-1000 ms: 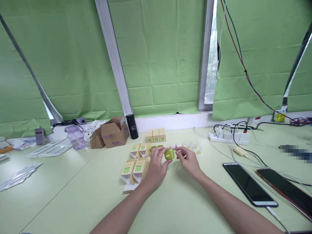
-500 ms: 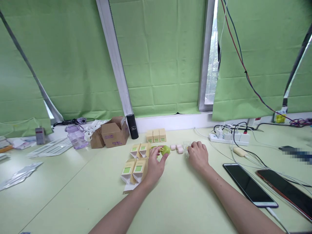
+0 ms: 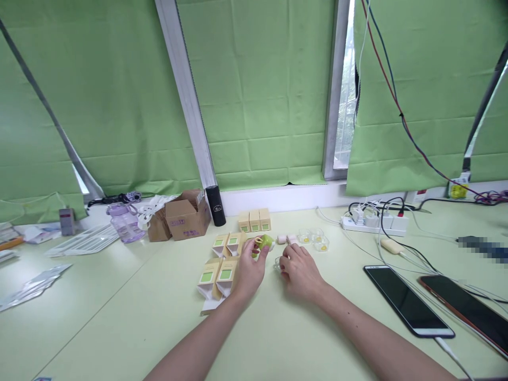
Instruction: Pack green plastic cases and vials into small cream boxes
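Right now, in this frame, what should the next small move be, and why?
Probably ease the clear piece toward the green object: the left hand holds the green object, the right hand has the clear piece at its fingers, and the two look close but not joined.

7 sm. bxs (image 3: pixel 235 245), 1 pwr strip (image 3: pixel 373 228)

On the counter (image 3: pixel 159 338), folding cartons (image 3: pixel 225 275) stand left of the left hand (image 3: pixel 251 271), plastic cups (image 3: pixel 321 245) behind the right hand (image 3: pixel 300 269); a smartphone (image 3: pixel 408 300) lies farther right, before the power strip (image 3: pixel 373 227).
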### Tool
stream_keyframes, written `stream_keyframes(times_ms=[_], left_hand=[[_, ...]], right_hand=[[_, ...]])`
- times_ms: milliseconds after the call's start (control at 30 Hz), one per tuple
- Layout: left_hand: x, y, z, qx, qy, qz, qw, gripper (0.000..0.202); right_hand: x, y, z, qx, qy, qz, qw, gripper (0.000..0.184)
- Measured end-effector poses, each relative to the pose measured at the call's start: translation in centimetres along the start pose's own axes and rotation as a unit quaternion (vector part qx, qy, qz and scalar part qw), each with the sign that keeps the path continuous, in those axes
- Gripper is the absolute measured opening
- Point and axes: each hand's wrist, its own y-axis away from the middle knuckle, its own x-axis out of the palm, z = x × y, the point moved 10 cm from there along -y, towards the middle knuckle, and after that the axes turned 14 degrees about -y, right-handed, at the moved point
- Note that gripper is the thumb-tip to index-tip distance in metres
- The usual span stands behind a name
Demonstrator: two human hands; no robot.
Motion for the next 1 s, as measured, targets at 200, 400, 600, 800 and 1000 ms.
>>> stream_keyframes(times_ms=[200,400,600,800,1000], left_hand=[[0.7,-0.3,1.2,-0.016,0.027,0.018,0.999,0.043],[0.8,-0.7,2.1,-0.021,0.074,0.005,0.997,0.048],[1.0,-0.9,2.7,-0.035,0.091,0.008,0.995,0.049],[0.9,-0.9,2.8,-0.046,0.105,0.008,0.993,0.048],[0.9,-0.7,2.3,-0.046,0.120,0.010,0.992,0.046]], right_hand=[[0.9,0.2,-3.8,0.100,-0.207,-0.004,0.973,0.069],[3.1,-0.1,-5.7,0.139,-0.352,0.018,0.925,0.055],[3.0,-0.7,-6.8,0.158,-0.505,-0.041,0.847,0.046],[2.0,-0.8,-5.9,0.157,-0.739,-0.071,0.651,0.049],[2.1,-0.7,-4.5,0.154,-0.836,-0.051,0.523,0.045]])
